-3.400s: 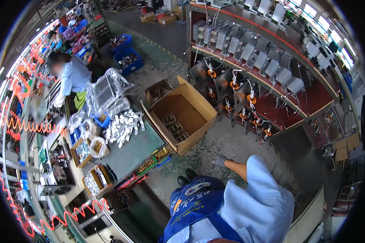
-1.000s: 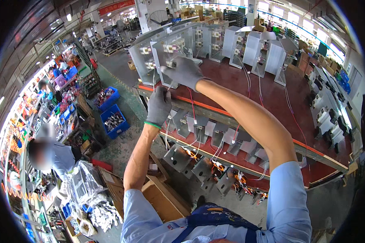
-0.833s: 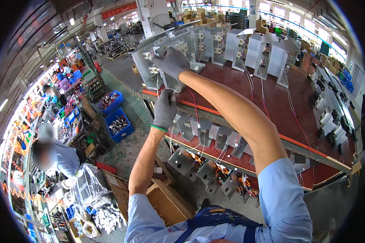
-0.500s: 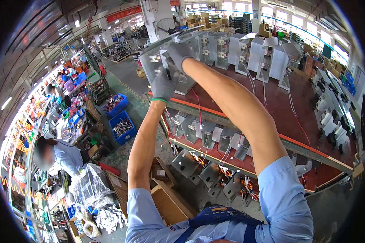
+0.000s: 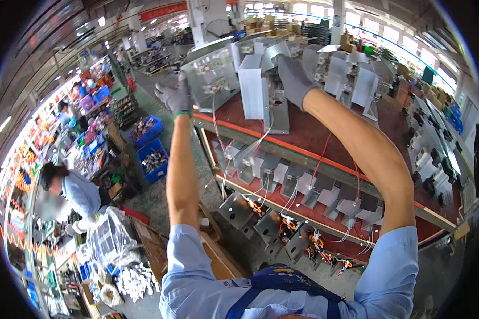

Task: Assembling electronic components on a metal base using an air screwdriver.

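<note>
My left hand (image 5: 175,100), in a grey glove, is raised off the left end of the rack with its fingers spread. It holds nothing. Beside it stands a flat metal panel (image 5: 210,74) with small fittings and a white wire. My gloved right hand (image 5: 295,80) is closed on the upper part of a sheet-metal housing (image 5: 253,90), near its bent top flap. That housing stands upright close to the shelf's front edge, with pale wires (image 5: 267,127) hanging from it. My right fingertips are partly hidden behind the metal.
More sheet-metal housings (image 5: 364,85) line the dark red top shelf (image 5: 314,119). Another row fills the lower shelf (image 5: 290,183); red and white wires dangle over the edges. Blue bins (image 5: 153,159) stand on the floor at left. A co-worker (image 5: 82,194) works at a bench there.
My left hand has let go of the metal part and moved left, opening. My right hand has moved right, now gripping a housing nearer the shelf's front edge. My view has shifted slightly.
</note>
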`<state>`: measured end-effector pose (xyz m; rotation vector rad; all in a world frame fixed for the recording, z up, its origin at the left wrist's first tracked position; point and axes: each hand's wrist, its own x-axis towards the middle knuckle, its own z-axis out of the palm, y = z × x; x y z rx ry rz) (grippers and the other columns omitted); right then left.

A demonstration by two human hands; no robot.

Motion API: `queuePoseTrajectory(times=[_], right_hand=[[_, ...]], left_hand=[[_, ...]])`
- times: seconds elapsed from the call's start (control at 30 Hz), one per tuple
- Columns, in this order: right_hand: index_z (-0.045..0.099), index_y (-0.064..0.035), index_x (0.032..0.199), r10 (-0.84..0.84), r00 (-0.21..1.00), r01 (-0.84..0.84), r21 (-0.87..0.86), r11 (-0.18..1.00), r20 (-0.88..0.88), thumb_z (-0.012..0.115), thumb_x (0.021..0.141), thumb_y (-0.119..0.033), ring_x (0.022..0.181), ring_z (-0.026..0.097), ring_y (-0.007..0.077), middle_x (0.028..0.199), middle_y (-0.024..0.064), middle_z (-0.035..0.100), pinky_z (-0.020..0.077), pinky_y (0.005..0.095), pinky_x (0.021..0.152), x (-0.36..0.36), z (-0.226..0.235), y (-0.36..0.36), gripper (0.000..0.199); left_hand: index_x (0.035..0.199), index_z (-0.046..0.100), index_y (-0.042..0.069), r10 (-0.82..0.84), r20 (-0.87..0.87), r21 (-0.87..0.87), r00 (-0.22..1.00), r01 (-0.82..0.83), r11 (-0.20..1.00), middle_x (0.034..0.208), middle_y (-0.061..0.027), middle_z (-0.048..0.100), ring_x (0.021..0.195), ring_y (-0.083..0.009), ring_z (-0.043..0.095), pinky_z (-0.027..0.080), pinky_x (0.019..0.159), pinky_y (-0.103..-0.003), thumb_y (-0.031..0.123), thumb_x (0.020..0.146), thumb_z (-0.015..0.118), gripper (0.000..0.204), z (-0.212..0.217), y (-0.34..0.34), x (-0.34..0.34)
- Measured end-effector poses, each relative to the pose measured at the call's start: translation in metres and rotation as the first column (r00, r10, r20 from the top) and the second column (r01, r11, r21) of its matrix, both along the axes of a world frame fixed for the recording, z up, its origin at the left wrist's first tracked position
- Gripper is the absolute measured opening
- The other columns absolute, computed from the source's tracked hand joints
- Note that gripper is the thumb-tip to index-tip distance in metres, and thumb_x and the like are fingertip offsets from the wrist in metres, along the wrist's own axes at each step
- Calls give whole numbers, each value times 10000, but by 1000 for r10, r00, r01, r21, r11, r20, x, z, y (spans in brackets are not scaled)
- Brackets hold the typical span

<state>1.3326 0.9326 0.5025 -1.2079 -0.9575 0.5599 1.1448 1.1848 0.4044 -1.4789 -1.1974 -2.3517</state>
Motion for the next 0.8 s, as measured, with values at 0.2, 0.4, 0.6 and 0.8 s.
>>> queuePoseTrajectory(times=[0.2,0.4,0.6,0.8], right_hand=[[598,-38,1071,-125,985,124,-11,992,-123,473,999,-300,549,593,165,776,81,663,507,324,491,12,6,-20,299],[586,-71,1050,-102,981,110,43,993,-164,545,979,-306,597,578,161,806,68,645,506,302,528,24,15,-69,249],[588,-32,1099,-117,990,118,8,993,-80,548,984,-306,542,550,145,785,80,640,475,298,490,27,13,-121,300],[613,-10,1066,-98,995,98,-24,995,25,554,1000,-325,542,583,133,765,70,648,502,292,489,16,2,-136,327]], left_hand=[[1078,676,-10,-378,-137,-242,915,340,909,1022,-266,657,986,-479,608,477,888,-543,551,1023,463,602,-19,58,29],[951,653,-29,-360,-142,-34,922,359,933,938,-248,642,867,-452,613,481,776,-493,411,1063,453,496,-24,54,35],[932,646,-29,-489,-58,58,870,492,869,859,-235,628,821,-441,603,474,747,-466,409,1063,465,493,-20,45,50],[940,667,-17,-475,1,38,880,475,879,850,-202,656,758,-315,593,477,741,-424,446,1046,526,495,-22,46,69]])
